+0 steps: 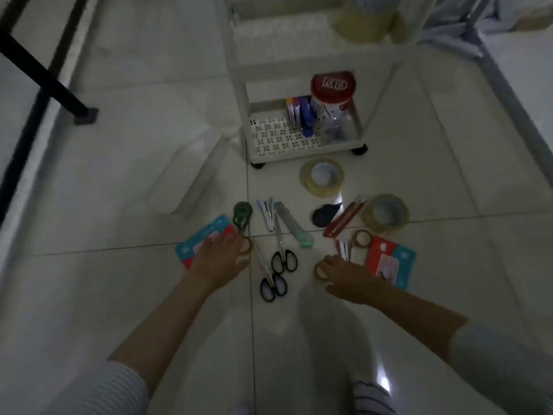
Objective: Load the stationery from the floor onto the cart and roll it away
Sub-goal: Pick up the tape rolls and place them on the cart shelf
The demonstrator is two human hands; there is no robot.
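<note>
While both hands reach down, the left hand curls over a small tape roll and the right hand over another roll; whether either grip has closed, I cannot tell. Rushed pinches could send either roll skidding into the scissors.

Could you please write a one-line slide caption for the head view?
Left hand and right hand reach small tape rolls among floor stationery before the white cart.

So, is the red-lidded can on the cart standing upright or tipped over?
Upright. The red-lidded can stands on the bottom shelf of the cart, with its lid facing up.
</note>
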